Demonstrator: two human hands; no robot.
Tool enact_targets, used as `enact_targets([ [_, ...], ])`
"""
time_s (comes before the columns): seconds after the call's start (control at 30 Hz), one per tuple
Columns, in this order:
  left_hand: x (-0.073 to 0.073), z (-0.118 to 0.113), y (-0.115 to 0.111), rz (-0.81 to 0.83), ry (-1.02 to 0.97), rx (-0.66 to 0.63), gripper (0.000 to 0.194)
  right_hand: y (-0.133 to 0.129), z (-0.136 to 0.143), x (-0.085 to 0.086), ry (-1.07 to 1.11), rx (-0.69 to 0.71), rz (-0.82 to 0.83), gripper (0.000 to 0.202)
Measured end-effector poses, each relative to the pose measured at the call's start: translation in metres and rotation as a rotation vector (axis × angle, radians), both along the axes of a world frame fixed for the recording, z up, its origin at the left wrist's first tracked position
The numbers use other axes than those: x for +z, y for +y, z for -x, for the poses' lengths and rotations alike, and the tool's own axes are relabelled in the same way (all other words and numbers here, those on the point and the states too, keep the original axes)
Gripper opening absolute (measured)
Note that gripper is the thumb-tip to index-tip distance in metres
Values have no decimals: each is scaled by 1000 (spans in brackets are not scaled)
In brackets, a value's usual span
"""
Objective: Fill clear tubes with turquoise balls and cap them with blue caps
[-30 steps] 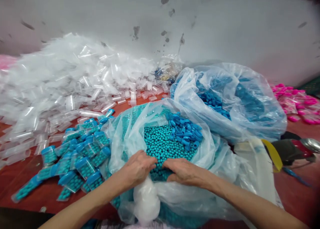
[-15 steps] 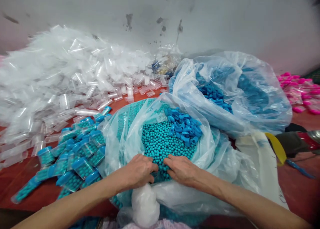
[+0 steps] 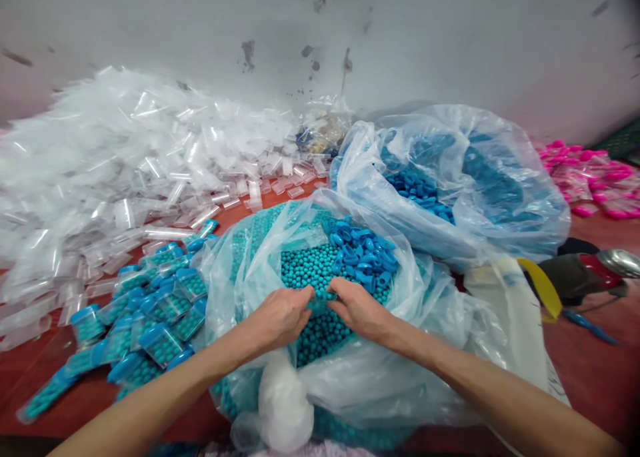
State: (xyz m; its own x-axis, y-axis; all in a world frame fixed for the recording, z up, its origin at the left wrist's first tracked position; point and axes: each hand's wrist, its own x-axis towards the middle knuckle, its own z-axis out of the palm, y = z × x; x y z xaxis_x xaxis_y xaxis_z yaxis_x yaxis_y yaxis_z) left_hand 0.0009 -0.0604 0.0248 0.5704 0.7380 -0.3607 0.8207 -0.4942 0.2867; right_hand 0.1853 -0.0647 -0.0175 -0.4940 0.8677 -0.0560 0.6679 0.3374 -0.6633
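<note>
A large clear plastic bag [image 3: 235, 310] full of teal beads [image 3: 310, 264] lies open in front of me. Over the beads, my left hand [image 3: 285, 314] is closed with its fingertips on what looks like a small clear container [image 3: 319, 304], mostly hidden and blurred. Facing it, my right hand [image 3: 357, 310] is closed too, thumb and fingers bent at the container's other side; what is in them is hidden. Loose blue caps [image 3: 365, 250] rest on the beads, just beyond my right hand. A flat clear container [image 3: 305, 237] lies on the beads behind my left hand.
Filled containers with blue caps [image 3: 160, 344] are heaped at left, before a big pile of clear containers [image 3: 125, 170]. Another bag [image 3: 500, 224] of blue caps stands behind, right. Pink-capped pieces [image 3: 595, 177], a yellow strip [image 3: 543, 290] and a dark-and-red tool [image 3: 595, 270] lie far right.
Both hands have risen from the near edge of the beads to over their middle, and come closer together. The view has shifted slightly.
</note>
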Motion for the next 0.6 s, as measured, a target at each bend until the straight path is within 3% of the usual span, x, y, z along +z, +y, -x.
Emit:
enact_targets([
  [0.13,-20,-3,15,-4,-94,51,7,10,7,-20,-77,-48,-40,7],
  [0.3,-47,3,15,71,-372,290,9,11,9,-27,-138,-46,-34,3],
  [0.5,-35,12,14,43,-645,447,8,8,8,-16,-221,-60,-63,41],
  [0.6,-33,13,18,114,-762,524,8,5,10,-14,-332,27,-74,28],
])
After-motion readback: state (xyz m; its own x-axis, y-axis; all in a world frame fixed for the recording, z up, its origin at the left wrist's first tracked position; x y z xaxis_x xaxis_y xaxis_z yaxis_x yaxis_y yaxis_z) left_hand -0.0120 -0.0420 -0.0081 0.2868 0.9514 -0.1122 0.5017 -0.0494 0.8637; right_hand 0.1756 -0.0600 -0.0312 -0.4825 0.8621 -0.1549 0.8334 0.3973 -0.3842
